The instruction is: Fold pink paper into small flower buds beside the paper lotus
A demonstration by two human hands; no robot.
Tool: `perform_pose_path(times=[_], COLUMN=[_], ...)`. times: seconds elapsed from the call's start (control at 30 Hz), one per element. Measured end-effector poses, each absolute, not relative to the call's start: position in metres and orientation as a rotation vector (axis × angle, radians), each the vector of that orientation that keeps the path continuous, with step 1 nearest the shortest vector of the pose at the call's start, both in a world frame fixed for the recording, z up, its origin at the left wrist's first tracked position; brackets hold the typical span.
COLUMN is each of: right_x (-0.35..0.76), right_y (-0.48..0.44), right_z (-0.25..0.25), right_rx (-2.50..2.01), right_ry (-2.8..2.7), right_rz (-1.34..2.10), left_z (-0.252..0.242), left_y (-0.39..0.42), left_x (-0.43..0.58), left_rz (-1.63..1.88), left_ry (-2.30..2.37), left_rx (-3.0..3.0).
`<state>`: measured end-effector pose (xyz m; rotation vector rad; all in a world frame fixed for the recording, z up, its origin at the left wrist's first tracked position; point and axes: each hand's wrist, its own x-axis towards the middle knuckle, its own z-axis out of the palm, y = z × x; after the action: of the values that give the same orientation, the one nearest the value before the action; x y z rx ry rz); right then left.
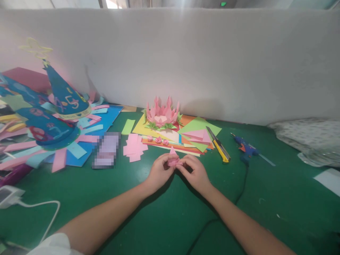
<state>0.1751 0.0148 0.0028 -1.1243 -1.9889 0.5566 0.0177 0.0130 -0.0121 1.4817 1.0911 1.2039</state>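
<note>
My left hand (pixel 160 173) and my right hand (pixel 194 172) meet over the green table, both closed on one small piece of folded pink paper (pixel 173 158). Its pointed tip sticks up between them, while the fingers cover its lower part. Just beyond lie small pink folded paper flowers (pixel 158 140) on a stack of coloured paper (pixel 183 150). Behind these stands a pink paper lotus (pixel 162 112) with green leaves around its base. Loose pink paper rectangles (pixel 133 146) are spread to the left of my hands.
A yellow utility knife (pixel 220 147) lies right of the paper stack, its blade out. Farther right is a blue glue gun (pixel 245 146) with a trailing cord. Blue cone party hats (pixel 65 90) and a phone (pixel 106 150) occupy the left. A pale partition (pixel 239 63) bounds the back.
</note>
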Motion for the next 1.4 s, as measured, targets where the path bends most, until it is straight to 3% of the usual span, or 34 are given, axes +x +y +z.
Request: perform_pose_path(times=[0.63,1.4], right_x=[0.173,0.173], right_y=[0.014,0.013], right_z=[0.007,0.006], right_rx=[-1.111,-1.083], right_ry=[-1.968,-2.111], right_rz=[0.532,0.51], left_z=[-0.002,-0.01], left_y=[0.015,0.013], left_x=[0.016,0.017], left_rz=[1.231,1.198], left_ry=[1.119,1.06], left_rx=[1.079,1.429])
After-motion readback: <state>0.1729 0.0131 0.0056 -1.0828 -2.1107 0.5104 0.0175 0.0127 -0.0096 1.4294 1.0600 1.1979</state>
